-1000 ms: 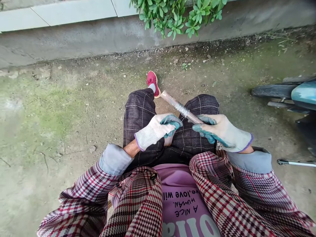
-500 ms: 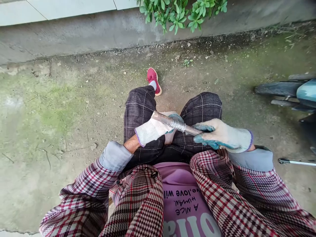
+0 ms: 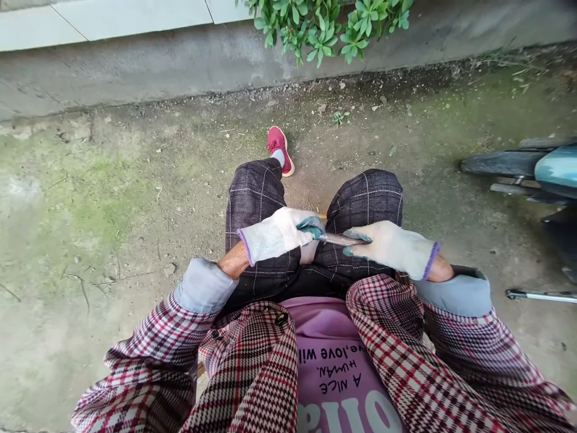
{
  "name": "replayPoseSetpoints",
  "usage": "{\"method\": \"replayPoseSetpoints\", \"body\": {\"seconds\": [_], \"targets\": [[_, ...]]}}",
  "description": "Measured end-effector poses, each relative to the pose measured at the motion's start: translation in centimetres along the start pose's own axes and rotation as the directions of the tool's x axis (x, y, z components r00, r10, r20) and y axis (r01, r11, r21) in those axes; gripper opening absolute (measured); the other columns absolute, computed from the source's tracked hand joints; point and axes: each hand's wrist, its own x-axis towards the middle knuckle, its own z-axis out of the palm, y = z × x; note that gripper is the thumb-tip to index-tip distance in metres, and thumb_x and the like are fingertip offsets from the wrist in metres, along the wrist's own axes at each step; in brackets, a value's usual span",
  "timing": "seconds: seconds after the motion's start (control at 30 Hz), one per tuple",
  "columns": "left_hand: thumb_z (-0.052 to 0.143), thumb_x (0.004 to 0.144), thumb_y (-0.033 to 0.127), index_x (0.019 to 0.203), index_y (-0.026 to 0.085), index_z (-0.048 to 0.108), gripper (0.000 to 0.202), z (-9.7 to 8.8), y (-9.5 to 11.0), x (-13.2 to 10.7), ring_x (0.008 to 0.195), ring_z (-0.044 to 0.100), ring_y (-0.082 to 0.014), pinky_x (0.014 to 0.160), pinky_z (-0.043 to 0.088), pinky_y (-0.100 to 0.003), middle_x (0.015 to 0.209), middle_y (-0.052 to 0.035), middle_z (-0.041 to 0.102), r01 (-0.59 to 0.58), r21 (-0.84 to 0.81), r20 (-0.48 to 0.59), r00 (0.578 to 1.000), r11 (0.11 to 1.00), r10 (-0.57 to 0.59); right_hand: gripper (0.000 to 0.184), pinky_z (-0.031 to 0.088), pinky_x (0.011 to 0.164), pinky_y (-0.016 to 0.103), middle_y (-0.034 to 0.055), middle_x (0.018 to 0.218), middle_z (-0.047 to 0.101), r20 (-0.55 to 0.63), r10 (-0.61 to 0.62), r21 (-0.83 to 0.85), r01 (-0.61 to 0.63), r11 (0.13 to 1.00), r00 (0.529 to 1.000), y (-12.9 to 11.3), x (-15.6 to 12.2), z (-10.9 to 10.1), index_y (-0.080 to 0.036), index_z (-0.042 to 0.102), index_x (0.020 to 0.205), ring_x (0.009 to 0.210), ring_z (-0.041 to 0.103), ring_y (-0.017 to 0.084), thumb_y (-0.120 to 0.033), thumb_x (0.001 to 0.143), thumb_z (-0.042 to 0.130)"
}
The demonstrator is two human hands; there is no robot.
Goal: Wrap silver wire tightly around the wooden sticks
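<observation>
"Holding what with the left hand [image 3: 295,230]?"

"Gripping one end of a short brownish rod [image 3: 345,239], with gloved fingers [image 3: 311,224] curled closed round it, hiding that end from sight."

"And with the right hand [image 3: 383,242]?"

"Pinching the opposite end between thumb and fingertips, closed down on it too. Hard to tell how the lower fingers lie, tucked out of sight underneath."

"Lying where, exactly?"

"Straight across the gap between both sets of fingers, nearly level, above dark checked trousers [image 3: 255,198]. Impossible to tell whether touching the cloth."

"Seeing what beyond the left fingers?"

"Out past them, a little to the left, a red shoe [image 3: 277,147] on bare earth [image 3: 193,198]. Farther out, a grey wall [image 3: 180,66] and, overhanging it, a leafy plant [image 3: 322,30]."

"And to the right of the right fingers?"

"Well apart from them, a dark wheel [image 3: 500,164] beside a blue-green panel [image 3: 559,165]. Also well apart, but nearer the body, a thin pale bar [image 3: 541,296]."

"And back from the fingers?"

"A purple printed shirt [image 3: 331,325], framed by a checked jacket [image 3: 252,361]."
</observation>
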Motion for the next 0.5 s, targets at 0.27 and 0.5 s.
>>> {"method": "replayPoseSetpoints", "body": {"seconds": [0.27, 0.5], "targets": [[0.070, 0.084, 0.028, 0.082, 0.017, 0.077, 0.013, 1.7, -1.3, 0.2, 0.063, 0.063, -0.0182, 0.055, 0.049, -0.031, 0.071, -0.0068, 0.071, 0.086, -0.145, 0.065, 0.995, 0.986, -0.077, 0.035, 0.050, 0.073, 0.034, 0.0054, 0.094, 0.080, -0.071, 0.095, -0.044, -0.098, 0.994, 0.993, -0.3, -0.1, -0.2, -0.024, 0.079, 0.112, 0.080, 0.071, 0.024, -0.049, 0.091, 0.067], [0.079, 0.083, 0.032, 0.105, 0.010, 0.080, 0.031, 1.7, -2.2, 0.5, 0.074, 0.068, -0.0157, 0.069, 0.055, -0.027, 0.087, -0.0097, 0.077, 0.104, -0.327, 0.035, 0.995, 0.939, -0.098, 0.031, 0.049, 0.069, 0.033, 0.0021, 0.089, 0.074, -0.174, 0.046, 0.195, -0.011, 0.981, 0.984, -0.7, -0.4, -1.5, -0.026, 0.077, 0.098, 0.078, 0.063, 0.021, -0.055, 0.090, 0.070]]}}
